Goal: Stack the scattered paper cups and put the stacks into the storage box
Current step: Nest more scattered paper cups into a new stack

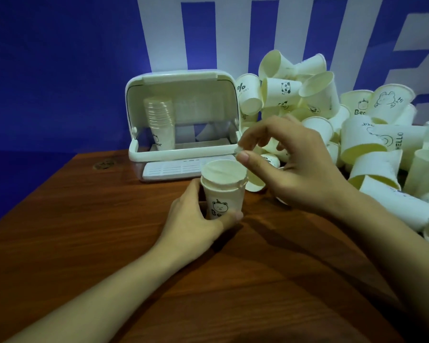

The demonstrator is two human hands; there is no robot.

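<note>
White storage box [183, 154] holds a cup stack [160, 120].

The paper cups [332, 125] were creamy white with black cartoon prints, a bear face marking the held stack [222, 191], while the storage box [183, 125] was white with a clear front, the table [109, 243] reddish-brown wood grain, and the backdrop [60, 58] deep blue with white stripes.
</note>
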